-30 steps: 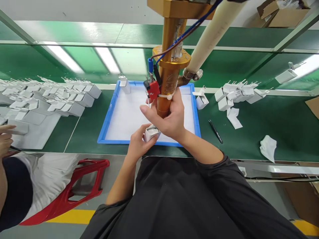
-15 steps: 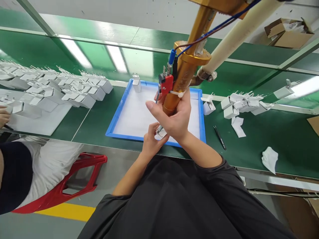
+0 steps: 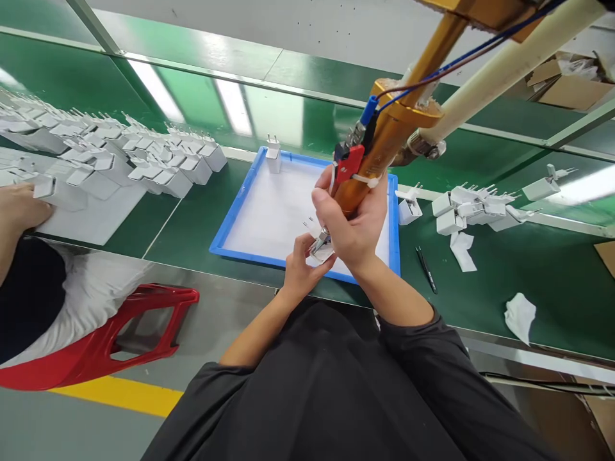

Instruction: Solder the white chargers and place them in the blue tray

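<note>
My right hand (image 3: 358, 227) is wrapped round the lower barrel of a gold dispensing gun (image 3: 379, 150). A red switch (image 3: 350, 163) with blue and brown wires is fixed to its side, just above my thumb. Below, the gun's metal nozzle (image 3: 321, 241) points down into a white charger housing (image 3: 321, 253). My left hand (image 3: 300, 272) is closed on that housing, whose pins stick up on the far side. Both hands are over the near edge of a blue-rimmed tray (image 3: 250, 257) lined in white. Whether the nozzle touches the housing I cannot tell.
A white charger (image 3: 273, 157) stands at the tray's far left corner. Many more chargers (image 3: 173, 169) lie left, near a co-worker's hand (image 3: 22, 208). To the right are another charger group (image 3: 473, 206), black tweezers (image 3: 426, 270) and crumpled white paper (image 3: 519, 318). A pale hose (image 3: 509, 67) slants overhead.
The gun and both my hands have shifted slightly right in view, and the housing's pins now show. At left, the co-worker's hand has reached further in among the chargers.
</note>
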Available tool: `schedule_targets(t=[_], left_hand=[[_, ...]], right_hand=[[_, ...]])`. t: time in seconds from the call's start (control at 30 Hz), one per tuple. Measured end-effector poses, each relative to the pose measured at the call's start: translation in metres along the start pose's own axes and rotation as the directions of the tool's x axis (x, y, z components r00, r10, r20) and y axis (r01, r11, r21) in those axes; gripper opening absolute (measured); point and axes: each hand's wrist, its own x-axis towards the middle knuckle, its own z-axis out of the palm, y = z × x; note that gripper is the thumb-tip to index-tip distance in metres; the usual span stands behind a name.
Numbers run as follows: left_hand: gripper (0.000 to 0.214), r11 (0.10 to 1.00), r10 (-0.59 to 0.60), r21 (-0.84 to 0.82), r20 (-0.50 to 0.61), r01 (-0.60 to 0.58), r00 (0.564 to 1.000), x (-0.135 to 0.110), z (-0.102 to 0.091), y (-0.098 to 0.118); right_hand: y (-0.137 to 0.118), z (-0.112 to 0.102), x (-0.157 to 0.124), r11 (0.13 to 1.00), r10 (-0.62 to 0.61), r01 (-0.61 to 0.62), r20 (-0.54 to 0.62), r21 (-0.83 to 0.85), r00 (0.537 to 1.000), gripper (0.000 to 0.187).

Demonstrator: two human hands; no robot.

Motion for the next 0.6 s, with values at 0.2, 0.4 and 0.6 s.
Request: schedule_targets(t=[0.2,0.4,0.6], left_hand=[[0.045,0.969,-0.137,0.217,0.065,0.120,0.988,0.013,-0.012,0.000],[0.041,0.930,-0.311,0.251,0.156,0.267,0.937,0.027,-0.042,0.013],[0.035,0.960,-0.273,0.053,0.377,0.273,0.885,0.024,-0.048,0.033]], right_hand=[[0.006,-0.009,0.001,1.000,-0.020,0.021,0.041,-0.010,0.999,0.040],[0.012,-0.057,0.001,0.995,0.092,-0.092,0.009,0.041,0.996,0.030],[0.008,-0.138,-0.008,0.976,0.188,-0.205,-0.179,-0.079,0.966,0.018]])
